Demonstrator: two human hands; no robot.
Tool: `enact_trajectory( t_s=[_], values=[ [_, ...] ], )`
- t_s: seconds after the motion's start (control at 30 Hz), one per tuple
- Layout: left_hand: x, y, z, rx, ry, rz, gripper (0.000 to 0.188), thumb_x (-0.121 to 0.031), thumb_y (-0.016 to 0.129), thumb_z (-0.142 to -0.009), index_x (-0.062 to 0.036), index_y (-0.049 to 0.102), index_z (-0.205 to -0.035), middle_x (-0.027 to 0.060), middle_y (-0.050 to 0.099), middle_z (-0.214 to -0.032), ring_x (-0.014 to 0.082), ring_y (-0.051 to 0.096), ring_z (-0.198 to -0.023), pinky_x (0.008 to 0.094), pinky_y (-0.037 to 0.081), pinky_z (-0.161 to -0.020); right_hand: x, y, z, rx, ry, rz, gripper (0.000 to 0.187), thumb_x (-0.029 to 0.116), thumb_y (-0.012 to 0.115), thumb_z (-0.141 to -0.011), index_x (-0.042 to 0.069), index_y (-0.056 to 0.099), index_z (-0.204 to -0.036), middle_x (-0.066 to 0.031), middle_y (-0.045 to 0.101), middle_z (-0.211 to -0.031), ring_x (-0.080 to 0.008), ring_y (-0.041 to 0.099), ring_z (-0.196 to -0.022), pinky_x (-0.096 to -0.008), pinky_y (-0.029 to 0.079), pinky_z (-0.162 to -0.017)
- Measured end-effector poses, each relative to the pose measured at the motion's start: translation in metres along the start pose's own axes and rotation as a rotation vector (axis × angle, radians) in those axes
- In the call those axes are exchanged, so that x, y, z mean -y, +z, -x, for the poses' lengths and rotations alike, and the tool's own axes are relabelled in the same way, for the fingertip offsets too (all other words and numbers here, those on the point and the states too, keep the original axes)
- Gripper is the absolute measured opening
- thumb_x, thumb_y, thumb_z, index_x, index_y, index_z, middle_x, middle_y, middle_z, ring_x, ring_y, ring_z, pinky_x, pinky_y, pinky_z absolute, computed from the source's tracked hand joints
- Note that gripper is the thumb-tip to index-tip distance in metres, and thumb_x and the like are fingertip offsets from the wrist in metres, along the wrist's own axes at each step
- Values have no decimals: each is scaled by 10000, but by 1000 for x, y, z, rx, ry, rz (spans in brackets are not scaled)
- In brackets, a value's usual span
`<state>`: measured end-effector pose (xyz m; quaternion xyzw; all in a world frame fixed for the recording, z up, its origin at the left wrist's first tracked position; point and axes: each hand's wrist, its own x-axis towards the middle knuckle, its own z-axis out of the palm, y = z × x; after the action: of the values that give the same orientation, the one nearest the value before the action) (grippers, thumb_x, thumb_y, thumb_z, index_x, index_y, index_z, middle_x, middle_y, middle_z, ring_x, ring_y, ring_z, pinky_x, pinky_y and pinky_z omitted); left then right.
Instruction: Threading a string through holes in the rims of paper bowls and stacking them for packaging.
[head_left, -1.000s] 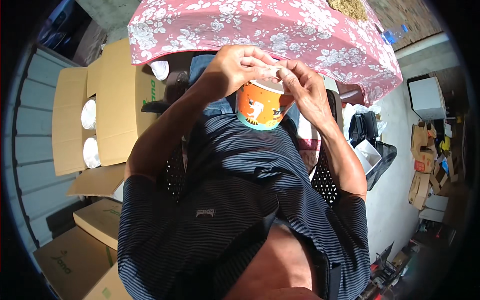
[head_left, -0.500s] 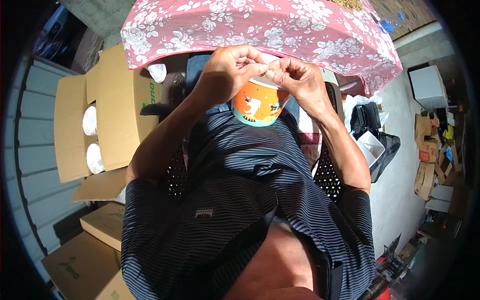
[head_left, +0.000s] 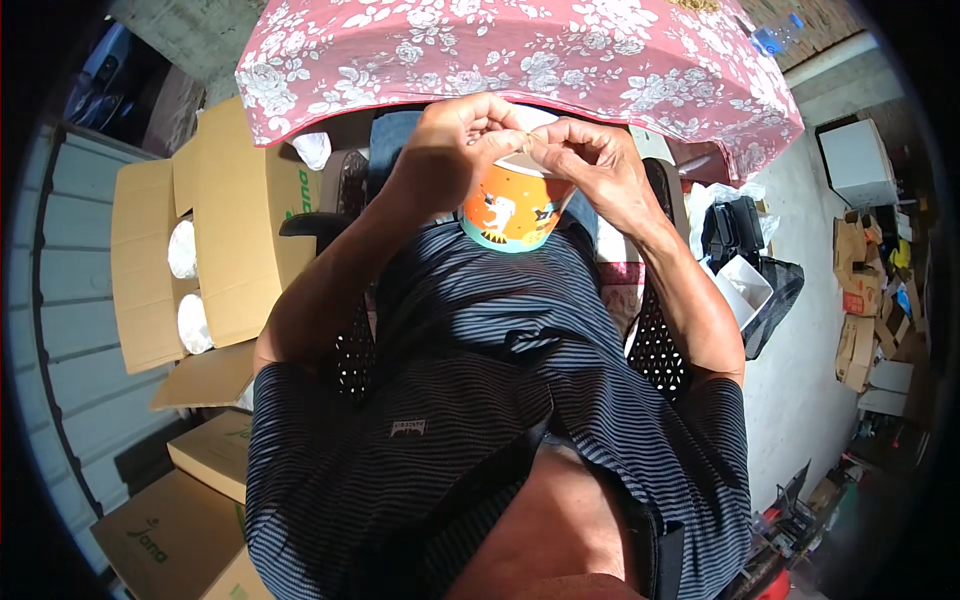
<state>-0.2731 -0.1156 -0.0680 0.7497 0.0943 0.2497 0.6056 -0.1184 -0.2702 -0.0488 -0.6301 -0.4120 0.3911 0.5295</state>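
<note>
Both my hands meet above an orange paper tub (head_left: 512, 208) that rests in my lap. The tub has a white rim, a teal base and printed cartoon figures. My left hand (head_left: 462, 140) is closed in a pinch, its thumb and fingertip touching a tiny yellowish-brown bit. From the other side, my right hand (head_left: 590, 160) pinches at the same spot, with its fingertips against those of my left. What the bit is cannot be made out. Most of the tub's inside is hidden behind my hands.
A table under a pink floral cloth (head_left: 480, 55) stands just ahead, with a heap of dry brown strands (head_left: 694, 4) at its far edge. Cardboard boxes (head_left: 235, 220) crowd my left. On my right are a white bin (head_left: 742, 290), a black bag (head_left: 775, 310) and a plastic bottle (head_left: 780, 36).
My fingertips have shifted slightly, and the yellowish-brown bit between them shows more clearly now. The tub stays in my lap. The whole view has turned a little.
</note>
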Motion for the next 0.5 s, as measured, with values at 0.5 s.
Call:
enact_trajectory(
  t_s=[0.5],
  values=[
    [-7, -1, 0, -17, 93, -103, 174, -80, 756, -928, 4, 623, -1001, 85, 719, -861, 127, 704, -819, 268, 550, -736, -6, 5, 1, -125, -75, 26, 169, 160, 774, -947, -8, 749, -948, 4, 682, -738, -38, 590, -603, -211, 492, -534]
  ],
)
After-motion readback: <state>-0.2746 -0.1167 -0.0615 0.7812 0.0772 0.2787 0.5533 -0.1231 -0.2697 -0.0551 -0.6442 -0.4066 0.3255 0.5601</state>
